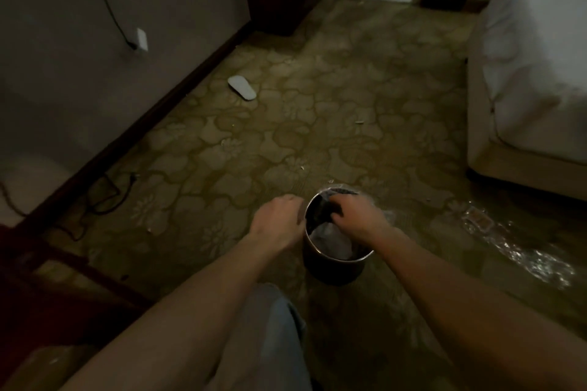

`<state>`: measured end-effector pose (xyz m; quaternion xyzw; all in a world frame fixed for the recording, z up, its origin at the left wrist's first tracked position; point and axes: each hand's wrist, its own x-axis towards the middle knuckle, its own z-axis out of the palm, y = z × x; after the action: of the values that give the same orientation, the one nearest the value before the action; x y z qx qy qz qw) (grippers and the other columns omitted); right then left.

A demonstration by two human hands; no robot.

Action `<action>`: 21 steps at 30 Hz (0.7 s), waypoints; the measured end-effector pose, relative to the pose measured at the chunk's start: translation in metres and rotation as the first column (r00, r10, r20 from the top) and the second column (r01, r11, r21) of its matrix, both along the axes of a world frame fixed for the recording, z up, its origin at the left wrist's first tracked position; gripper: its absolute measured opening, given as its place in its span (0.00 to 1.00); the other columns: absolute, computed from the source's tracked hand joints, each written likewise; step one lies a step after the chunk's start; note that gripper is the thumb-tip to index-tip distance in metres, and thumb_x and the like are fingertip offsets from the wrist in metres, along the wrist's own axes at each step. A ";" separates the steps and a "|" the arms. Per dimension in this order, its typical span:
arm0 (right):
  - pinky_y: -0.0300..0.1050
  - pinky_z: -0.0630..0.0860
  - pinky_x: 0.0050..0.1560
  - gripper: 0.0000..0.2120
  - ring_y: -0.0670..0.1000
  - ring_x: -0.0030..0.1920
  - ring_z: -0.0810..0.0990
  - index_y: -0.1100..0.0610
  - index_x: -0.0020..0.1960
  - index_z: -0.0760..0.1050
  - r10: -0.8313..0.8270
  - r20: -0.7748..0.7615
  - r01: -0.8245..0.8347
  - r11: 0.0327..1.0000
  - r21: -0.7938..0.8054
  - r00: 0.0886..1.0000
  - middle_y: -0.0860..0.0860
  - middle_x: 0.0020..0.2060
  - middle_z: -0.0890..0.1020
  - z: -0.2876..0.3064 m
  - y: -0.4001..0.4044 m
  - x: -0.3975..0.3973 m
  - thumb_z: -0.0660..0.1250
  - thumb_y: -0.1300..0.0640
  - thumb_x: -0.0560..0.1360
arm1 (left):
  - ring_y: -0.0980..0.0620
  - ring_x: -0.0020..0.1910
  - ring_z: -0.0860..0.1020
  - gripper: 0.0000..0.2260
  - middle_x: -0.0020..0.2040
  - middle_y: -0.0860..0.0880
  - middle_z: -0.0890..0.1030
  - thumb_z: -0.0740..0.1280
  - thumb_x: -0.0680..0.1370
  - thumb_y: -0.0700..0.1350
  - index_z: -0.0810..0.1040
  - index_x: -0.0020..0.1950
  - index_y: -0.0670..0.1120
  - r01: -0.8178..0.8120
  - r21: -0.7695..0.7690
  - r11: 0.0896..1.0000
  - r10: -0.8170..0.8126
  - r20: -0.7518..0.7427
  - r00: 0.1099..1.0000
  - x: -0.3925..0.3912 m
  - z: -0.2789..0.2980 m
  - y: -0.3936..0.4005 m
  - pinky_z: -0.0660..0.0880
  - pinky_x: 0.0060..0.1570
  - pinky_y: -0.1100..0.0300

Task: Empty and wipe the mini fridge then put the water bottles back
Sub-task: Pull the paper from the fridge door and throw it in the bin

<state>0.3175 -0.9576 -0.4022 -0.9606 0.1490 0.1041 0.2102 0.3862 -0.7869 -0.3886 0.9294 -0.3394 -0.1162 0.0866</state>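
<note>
Dim patterned carpet (333,98); a small round bin (333,267) stands on it. Left hand (279,219) curls at its rim, apparently steadying; right hand (355,216) reaches inside, grip unclear. Fridge and bottles unseen.

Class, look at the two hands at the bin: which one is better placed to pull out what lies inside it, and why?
Right. The right hand already reaches over the bin opening, above the white wad. The left hand rests outside the rim.

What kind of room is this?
Probably a hotel bedroom: a white bed at the right, patterned carpet, and a small lined bin on the floor.
</note>
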 end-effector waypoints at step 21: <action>0.48 0.73 0.62 0.26 0.52 0.64 0.75 0.50 0.73 0.67 0.350 0.554 -0.345 0.931 -0.117 0.755 0.50 0.68 0.74 0.338 0.249 -0.005 0.67 0.48 0.77 | 0.47 0.62 0.75 0.16 0.61 0.49 0.77 0.59 0.81 0.54 0.75 0.63 0.47 -0.227 -0.099 0.969 0.235 0.653 0.720 -0.068 0.337 0.273 0.70 0.62 0.53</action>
<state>0.3128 -0.7091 -0.0644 -0.9593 -0.1006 -0.1488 0.2180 0.3185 -0.5139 -0.0519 0.9447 -0.2301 0.2329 -0.0197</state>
